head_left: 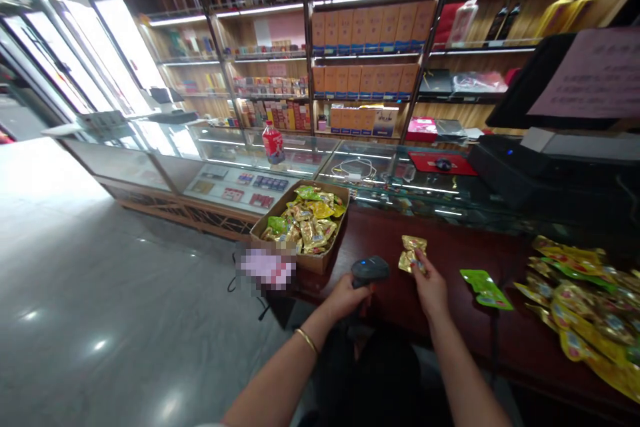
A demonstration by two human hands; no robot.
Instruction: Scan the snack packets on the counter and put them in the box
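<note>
Over the near worktop (373,230), the left hand (345,297) grips a dark scanner (371,270) and the right hand (432,288) pinches a gold packet (411,255), between a box (316,263) at left and a green packet (486,289) at right.

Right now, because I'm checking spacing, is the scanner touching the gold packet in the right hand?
Apart. The head view shows dark red tabletop between the scanner in the left hand and the gold packet.
</note>
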